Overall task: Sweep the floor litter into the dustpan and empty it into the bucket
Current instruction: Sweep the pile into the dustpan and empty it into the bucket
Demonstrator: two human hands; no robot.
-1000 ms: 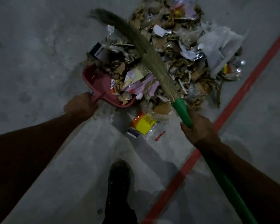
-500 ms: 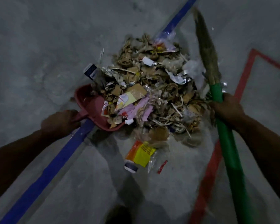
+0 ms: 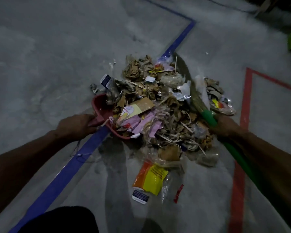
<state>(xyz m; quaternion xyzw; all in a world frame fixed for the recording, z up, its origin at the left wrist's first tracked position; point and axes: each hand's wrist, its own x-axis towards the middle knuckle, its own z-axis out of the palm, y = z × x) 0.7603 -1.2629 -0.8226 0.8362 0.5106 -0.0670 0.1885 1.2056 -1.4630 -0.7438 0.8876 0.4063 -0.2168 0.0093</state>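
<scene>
My left hand [image 3: 76,126] curls round the dustpan [image 3: 102,109] handle, a tight grip, with the pan's mouth set against the near-left edge of the litter [image 3: 160,105] heap. My right hand [image 3: 225,125] wraps the green handle of the broom [image 3: 193,91], whose bristles lie across the heap's far right side. I judge the step is to drag litter leftward into the pan: I should keep the pan's lip flat on the floor [image 3: 40,73] and brace it so the heap does not shove it back, then pull in short strokes, low. The pan is red hard plastic, already partly loaded. The litter is light and springy: torn cardboard, crumpled paper, foil, thin film. The bristles are soft, dry fibre. A yellow wrapper [image 3: 151,178] lies apart, nearer me, needing its own pass. No bucket shows
</scene>
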